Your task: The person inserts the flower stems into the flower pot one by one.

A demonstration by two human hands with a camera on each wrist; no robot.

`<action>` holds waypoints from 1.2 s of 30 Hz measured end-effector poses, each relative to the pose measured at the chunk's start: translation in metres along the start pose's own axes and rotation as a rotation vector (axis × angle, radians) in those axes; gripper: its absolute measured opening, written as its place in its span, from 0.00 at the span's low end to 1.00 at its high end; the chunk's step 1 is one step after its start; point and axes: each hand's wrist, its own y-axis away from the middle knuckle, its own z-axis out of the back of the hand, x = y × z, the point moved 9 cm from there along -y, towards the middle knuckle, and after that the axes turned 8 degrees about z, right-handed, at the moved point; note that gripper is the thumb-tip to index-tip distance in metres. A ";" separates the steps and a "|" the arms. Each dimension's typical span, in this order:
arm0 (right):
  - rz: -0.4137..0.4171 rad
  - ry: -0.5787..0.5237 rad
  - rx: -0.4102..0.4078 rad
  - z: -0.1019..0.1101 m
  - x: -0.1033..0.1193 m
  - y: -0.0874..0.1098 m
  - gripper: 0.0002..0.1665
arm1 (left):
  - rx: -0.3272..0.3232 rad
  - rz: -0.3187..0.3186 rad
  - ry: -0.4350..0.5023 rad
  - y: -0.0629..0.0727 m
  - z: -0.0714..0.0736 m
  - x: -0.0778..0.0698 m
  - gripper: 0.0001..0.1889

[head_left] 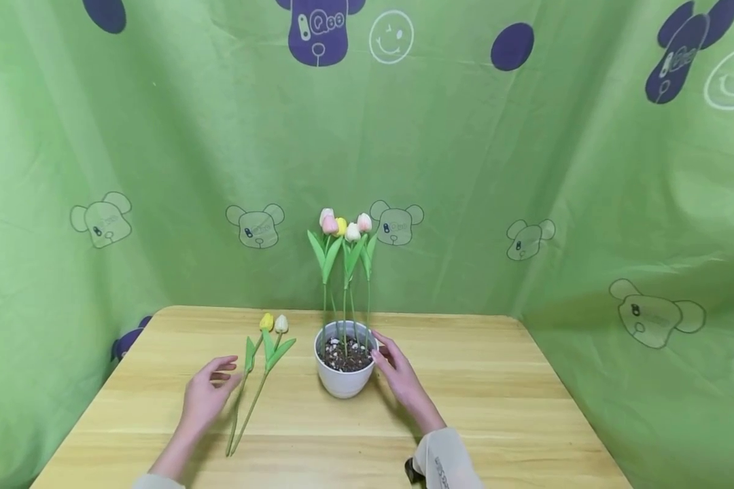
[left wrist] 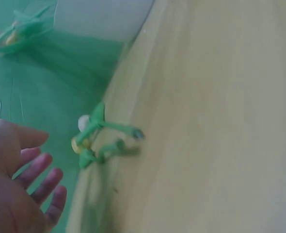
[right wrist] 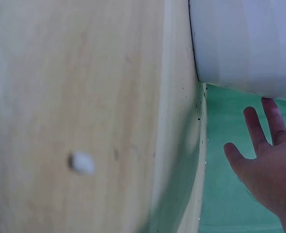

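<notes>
At the left, my left hand (head_left: 204, 394) is unclenched and holds nothing, its fingers loosely bent just beside the two loose tulips. The yellow tulip (head_left: 266, 322) lies nearer to it, the white tulip (head_left: 281, 324) just to its right; both rest on the table (head_left: 495, 407), left of the pot, with heads to the far side and stem ends close together at the near side. They look artificial, so I'd expect almost no weight, a thin stem that bends a little but keeps its line, and soft leaves that fold if squeezed. I'd pinch either one by its bare stem below the leaves and spare the head. Right of them, the white pot (head_left: 345, 384) stands upright, with dark soil (head_left: 345, 354) and standing tulips (head_left: 353, 232) in it. The soil should give it some heft, while its smooth wall may be slippery; I'd steady it by the side and rim. At the right, my right hand (head_left: 400, 380) does that, fingers extended against the pot's right side without gripping it.
</notes>
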 end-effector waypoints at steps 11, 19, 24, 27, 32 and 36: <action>0.014 0.009 0.002 0.001 0.002 0.000 0.29 | 0.092 0.087 -0.043 0.002 -0.006 0.023 0.26; 0.002 -0.002 0.004 0.002 -0.002 0.002 0.29 | 0.126 0.105 -0.044 0.002 -0.014 0.030 0.27; 0.006 0.002 0.009 0.001 0.002 0.001 0.29 | 0.133 0.108 -0.045 0.001 -0.018 0.027 0.28; 0.008 0.007 0.009 0.002 0.001 0.000 0.29 | 0.134 0.111 -0.066 -0.002 -0.022 0.026 0.28; -0.002 0.010 -0.014 0.000 -0.018 -0.004 0.29 | 0.109 0.101 -0.123 -0.007 -0.027 0.026 0.28; -0.008 0.016 -0.040 0.000 -0.036 -0.007 0.29 | 0.090 0.082 -0.129 -0.008 -0.026 0.022 0.27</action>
